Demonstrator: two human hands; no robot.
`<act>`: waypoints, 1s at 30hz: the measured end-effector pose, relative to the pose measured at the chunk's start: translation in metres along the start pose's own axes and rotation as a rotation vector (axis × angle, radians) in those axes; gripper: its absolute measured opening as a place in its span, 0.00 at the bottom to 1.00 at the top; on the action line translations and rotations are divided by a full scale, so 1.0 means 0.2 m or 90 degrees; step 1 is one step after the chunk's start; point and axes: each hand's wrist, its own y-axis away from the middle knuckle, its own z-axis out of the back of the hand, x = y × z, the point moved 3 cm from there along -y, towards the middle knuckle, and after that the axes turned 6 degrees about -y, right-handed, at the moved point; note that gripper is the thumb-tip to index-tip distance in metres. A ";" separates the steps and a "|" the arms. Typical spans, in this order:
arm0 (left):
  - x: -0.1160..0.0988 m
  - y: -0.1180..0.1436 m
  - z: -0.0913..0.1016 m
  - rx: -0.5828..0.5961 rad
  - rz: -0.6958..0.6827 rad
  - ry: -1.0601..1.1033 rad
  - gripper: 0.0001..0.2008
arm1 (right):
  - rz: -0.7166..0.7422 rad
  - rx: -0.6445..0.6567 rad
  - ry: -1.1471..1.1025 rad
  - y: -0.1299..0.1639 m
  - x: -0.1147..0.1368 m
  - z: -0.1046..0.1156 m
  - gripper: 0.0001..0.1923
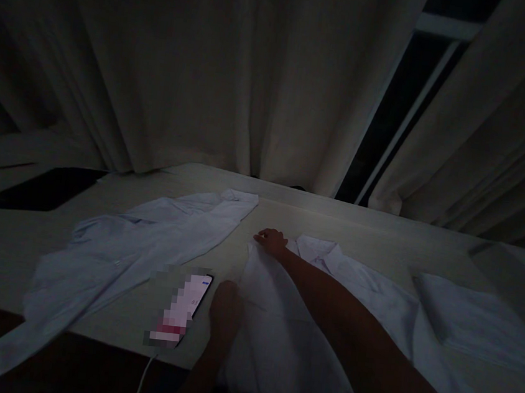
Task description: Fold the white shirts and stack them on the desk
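A white collared shirt (270,341) lies spread on the table in front of me, its collar (317,250) toward the far side. My right hand (272,242) reaches across it with bent fingers, closed on the fabric at the shirt's far left corner beside the collar. Lower down, my left hand (226,308) is closed at the shirt's left edge; its fingertips are hidden in the dim light. Part of the shirt hangs toward me at the table's near edge. My right forearm covers some of the cloth.
Left of my hands lies a second white shirt (145,240), one sleeve over the near edge. Between them is a lit phone (192,305) on a white cable (144,378). A dark flat panel (40,189), folded white cloth (479,319) and curtains (186,70) surround the table (357,225).
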 end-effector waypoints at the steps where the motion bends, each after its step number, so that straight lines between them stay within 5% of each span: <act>1: 0.00 0.00 0.00 -0.002 -0.001 0.000 0.06 | -0.003 0.001 0.010 0.03 -0.02 0.04 0.18; 4: -0.01 -0.01 0.02 -0.007 -0.002 0.005 0.04 | 0.001 -0.006 0.048 0.25 -0.15 0.24 0.15; 8: -0.01 0.02 0.06 0.021 -0.027 -0.056 0.11 | -0.040 -0.029 0.108 0.80 -0.50 0.58 0.20; 12: 0.00 0.04 0.08 0.178 -0.044 -0.181 0.18 | -0.132 0.035 0.262 1.37 -0.89 0.77 0.27; 16: -0.07 -0.02 0.05 0.263 0.042 -0.174 0.16 | -0.158 0.065 0.313 1.54 -1.11 0.86 0.30; 20: -0.20 -0.12 0.00 0.244 0.035 -0.137 0.16 | -0.179 0.034 0.296 1.41 -1.17 0.96 0.30; 24: -0.21 -0.12 0.01 0.249 0.026 -0.117 0.18 | -0.173 -0.004 0.262 1.35 -1.09 1.00 0.31; 30: -0.03 0.02 0.14 0.303 0.008 -0.104 0.20 | -0.161 -0.170 0.220 1.76 -0.94 0.98 0.28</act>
